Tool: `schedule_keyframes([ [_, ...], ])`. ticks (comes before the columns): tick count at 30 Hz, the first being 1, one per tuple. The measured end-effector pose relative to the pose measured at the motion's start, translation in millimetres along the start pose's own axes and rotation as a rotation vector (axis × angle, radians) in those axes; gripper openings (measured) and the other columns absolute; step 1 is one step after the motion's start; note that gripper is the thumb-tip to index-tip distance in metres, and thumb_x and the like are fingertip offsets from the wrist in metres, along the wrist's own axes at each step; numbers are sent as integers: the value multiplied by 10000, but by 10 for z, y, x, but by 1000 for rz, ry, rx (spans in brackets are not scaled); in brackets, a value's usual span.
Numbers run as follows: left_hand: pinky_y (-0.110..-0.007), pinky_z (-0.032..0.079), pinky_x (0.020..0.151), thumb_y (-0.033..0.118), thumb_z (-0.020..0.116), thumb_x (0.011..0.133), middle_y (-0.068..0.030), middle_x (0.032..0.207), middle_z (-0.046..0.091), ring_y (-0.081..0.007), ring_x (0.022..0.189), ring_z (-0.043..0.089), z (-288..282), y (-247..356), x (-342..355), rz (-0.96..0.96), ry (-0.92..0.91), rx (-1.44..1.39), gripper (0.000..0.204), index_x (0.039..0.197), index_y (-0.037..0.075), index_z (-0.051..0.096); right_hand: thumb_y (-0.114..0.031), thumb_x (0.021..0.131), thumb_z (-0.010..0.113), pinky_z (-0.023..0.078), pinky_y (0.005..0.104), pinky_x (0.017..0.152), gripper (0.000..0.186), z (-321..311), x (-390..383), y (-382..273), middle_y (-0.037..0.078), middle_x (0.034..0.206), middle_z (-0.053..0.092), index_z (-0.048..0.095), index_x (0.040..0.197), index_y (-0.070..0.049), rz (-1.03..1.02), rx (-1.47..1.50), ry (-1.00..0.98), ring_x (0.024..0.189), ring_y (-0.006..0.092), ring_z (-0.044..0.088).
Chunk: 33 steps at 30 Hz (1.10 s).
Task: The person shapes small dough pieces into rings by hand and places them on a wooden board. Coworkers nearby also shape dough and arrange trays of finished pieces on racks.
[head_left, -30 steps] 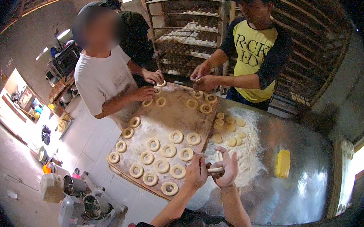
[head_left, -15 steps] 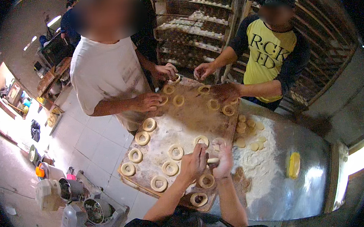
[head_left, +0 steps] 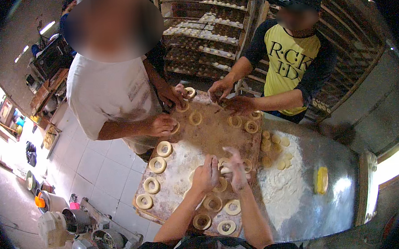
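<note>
Though between two hands (head_left: 206,176) (head_left: 238,176) (the wearer's), one dough piece (head_left: 226,170)

Head-worn fisheye view, from above and just behind left hand (head_left: 206,174) and right hand (head_left: 237,170), facing down and forward. Hands near, below centre; forearms (head_left: 181,220) enter from lower edge. Board (head_left: 177,165) beneath hands, table (head_left: 289,222) right, floor (head_left: 96,171) left, rack (head_left: 254,28) beyond.

Here's the dough piece (head_left: 226,170), pale and slender, roughly level between the left hand (head_left: 206,175) and the right hand (head_left: 237,172)! Much of its outline is hidden.
</note>
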<state>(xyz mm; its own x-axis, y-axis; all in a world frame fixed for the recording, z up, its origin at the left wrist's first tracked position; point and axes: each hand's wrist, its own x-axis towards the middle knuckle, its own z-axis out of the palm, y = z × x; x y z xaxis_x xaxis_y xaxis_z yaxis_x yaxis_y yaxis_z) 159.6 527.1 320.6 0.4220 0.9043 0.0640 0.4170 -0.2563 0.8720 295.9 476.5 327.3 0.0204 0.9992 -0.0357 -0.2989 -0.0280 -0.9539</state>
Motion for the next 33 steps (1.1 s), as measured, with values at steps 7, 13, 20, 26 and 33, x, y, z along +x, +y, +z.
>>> schedule_keyframes([
  [7,-591,488,771,366,519,963,-287,1046,617,-479,947,611,-83,-399,914,8,-360,405,485,1325,56,430,-612,962,377,272,394,1166,783,223,680,-391,215,1502,407,302,1520,-68,581,-901,234,1400,333,386],
  [13,-654,432,905,346,651,859,-215,1399,451,-425,1193,518,-197,-756,778,-12,-84,661,495,1250,53,569,-486,877,542,174,545,1178,837,216,732,-303,254,1524,345,225,1550,-103,521,-1435,163,1414,401,329],
  [20,-667,427,941,254,710,800,-243,1369,444,-440,1197,514,-255,-605,736,-176,-376,753,512,1259,70,575,-449,825,620,14,666,1161,978,211,784,89,274,1551,274,71,1579,-154,417,-1607,111,1444,470,225],
  [26,-564,506,883,258,721,790,-223,1258,536,-430,1145,553,-290,-583,655,53,-100,676,601,1339,100,532,-467,837,631,145,573,1183,946,-60,592,91,288,1536,287,118,1570,-160,332,-1439,128,1431,450,271],
  [33,-512,529,829,417,714,815,-207,1300,572,-422,1139,559,-172,-566,566,101,25,834,709,1409,108,480,-314,859,647,483,499,923,476,-1452,-790,-399,214,1215,611,556,1273,-98,312,-1379,639,1101,390,592],
])
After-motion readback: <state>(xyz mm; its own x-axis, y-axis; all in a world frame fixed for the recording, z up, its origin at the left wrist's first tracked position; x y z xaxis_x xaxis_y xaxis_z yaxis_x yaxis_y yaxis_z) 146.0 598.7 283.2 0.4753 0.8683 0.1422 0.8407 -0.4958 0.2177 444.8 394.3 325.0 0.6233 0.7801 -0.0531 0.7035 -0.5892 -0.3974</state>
